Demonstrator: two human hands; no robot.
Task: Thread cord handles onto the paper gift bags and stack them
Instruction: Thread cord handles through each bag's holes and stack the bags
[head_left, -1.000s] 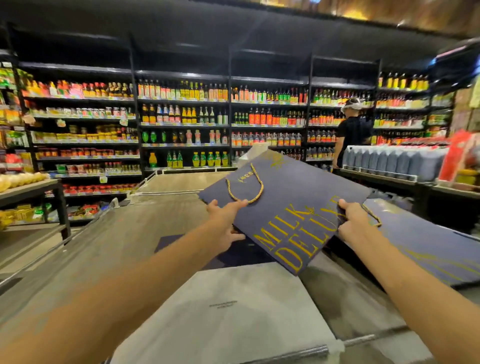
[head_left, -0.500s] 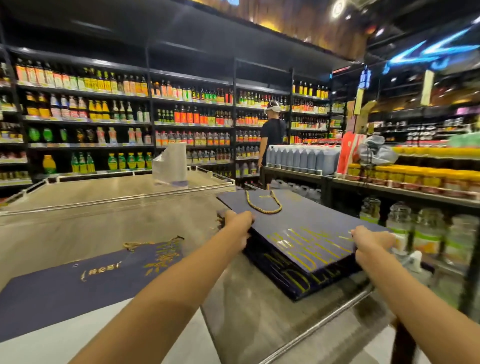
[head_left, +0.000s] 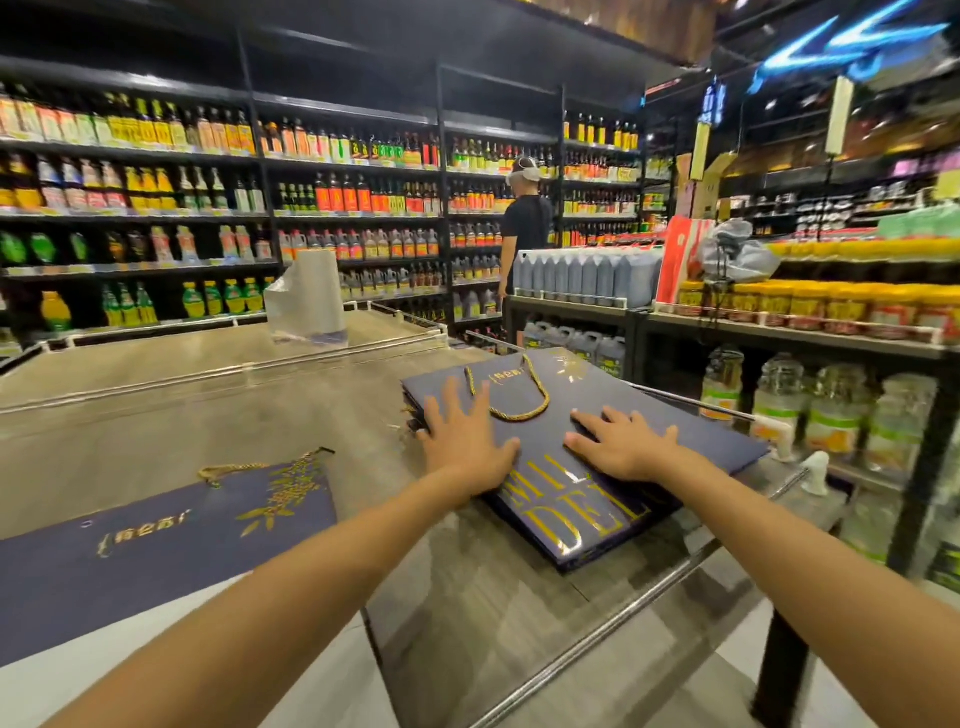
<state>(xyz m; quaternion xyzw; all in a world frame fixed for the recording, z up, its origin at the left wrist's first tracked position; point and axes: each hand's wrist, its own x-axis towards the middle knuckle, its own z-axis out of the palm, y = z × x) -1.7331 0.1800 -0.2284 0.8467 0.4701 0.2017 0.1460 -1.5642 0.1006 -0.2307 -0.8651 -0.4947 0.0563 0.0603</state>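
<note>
A stack of flat navy paper gift bags (head_left: 691, 426) with gold lettering lies at the right end of the table. The top bag carries a gold cord handle (head_left: 511, 395) looped across its upper part. My left hand (head_left: 465, 441) lies flat with spread fingers on the stack's left side. My right hand (head_left: 621, 441) presses flat on the top bag just right of the handle. Another navy bag (head_left: 156, 535) lies flat at the near left, with loose gold cord (head_left: 228, 470) at its top edge.
The grey table (head_left: 208, 410) has a metal rim and a clear divider across it. A roll of plastic bags (head_left: 309, 296) stands at the back. A white sheet (head_left: 182, 670) lies at the near left. Shelves of bottles and jars surround; a person (head_left: 524, 228) stands behind.
The bag I held by its edges in the air has come down onto the stack at the right. Both hands have let go of its edges and now lie flat on top.
</note>
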